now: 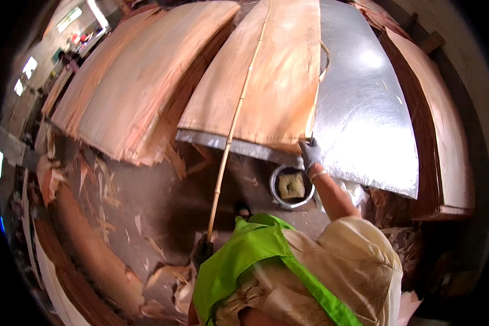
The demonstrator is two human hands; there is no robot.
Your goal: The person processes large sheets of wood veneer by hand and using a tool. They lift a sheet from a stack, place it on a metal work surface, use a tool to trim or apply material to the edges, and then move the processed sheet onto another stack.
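My left hand [202, 251], in a dark glove, is closed round the lower end of a long bamboo pole [229, 140]. The pole slants up and away across a large orange-brown wood veneer sheet [277, 70]. My right hand [310, 152], in a grey glove, has its fingers closed at the sheet's near right corner. A thin, light strip [313, 111] runs along that edge above the fingers, curling farther up. Beneath the veneer lies a shiny metal-topped table [364, 119], its surface bare on the right. Just below my right hand stands a metal bucket [275, 198] with a yellowish block inside.
A tall veneer stack [146, 70] stands at the left, and another stack [445, 125] at the right. Veneer scraps [106, 185] litter the floor. A curved brown sheet [95, 244] lies at the lower left. Some clear plastic [350, 193] is beside the bucket.
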